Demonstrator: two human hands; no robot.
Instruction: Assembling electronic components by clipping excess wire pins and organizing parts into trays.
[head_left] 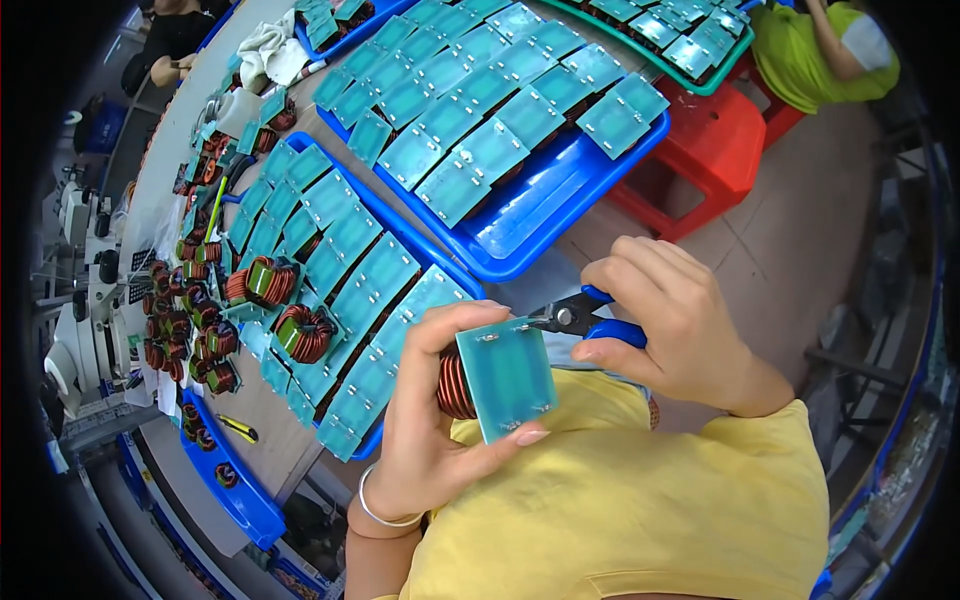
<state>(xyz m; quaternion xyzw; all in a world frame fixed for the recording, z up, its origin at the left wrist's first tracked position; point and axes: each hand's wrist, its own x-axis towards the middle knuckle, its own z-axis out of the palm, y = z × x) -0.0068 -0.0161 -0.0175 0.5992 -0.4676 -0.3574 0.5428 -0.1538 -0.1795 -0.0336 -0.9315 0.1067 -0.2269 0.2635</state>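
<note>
In my left hand (425, 415) is a copper-wound coil on a teal circuit board (510, 375). The board's flat face is turned toward my right, with small wire ends at its upper and lower edges. My right hand (680, 315) grips a pair of flush cutters (612, 328) with blue handles. The cutter tips reach the board's upper right edge, at or close to the wire ends there; I cannot tell whether they touch. Left of my left hand, two coils with boards (305, 332) lie coil side up on other boards.
Blue trays (510, 235) hold rows of teal boards; a green tray (715, 85) stands beyond. Loose coils (205, 325) crowd the table's left side. A yellow knife (238, 429) lies by a small blue bin (245, 505). A red stool (715, 140) and a person in lime green (810, 60) are at far right.
</note>
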